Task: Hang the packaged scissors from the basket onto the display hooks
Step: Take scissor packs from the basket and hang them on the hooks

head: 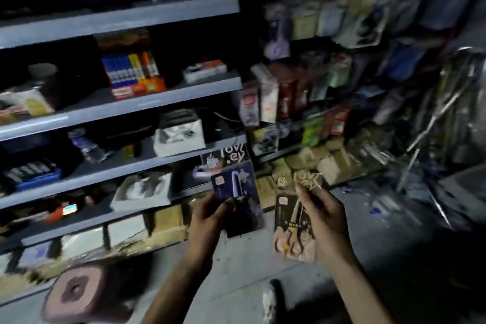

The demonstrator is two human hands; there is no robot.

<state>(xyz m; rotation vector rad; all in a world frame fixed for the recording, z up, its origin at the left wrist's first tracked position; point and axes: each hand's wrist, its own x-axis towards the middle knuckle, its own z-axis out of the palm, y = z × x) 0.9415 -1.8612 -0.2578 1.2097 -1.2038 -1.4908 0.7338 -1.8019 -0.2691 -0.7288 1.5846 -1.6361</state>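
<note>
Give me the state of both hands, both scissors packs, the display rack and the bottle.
Purple scissors pack: upright in the air, not yet hung.
Left hand: grips that pack's lower part.
Pink scissors pack: dangling, not yet hung.
Right hand: pinches that pack near its top.
Display rack: full of hanging packets, blurred.
Bottle: lying on a shelf.

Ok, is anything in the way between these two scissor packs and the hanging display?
Nothing visible. The purple pack in your left grip and the pink pack in your right grip have open air to the hanging display; its rows look crowded, too blurred to show a free hook.
</note>
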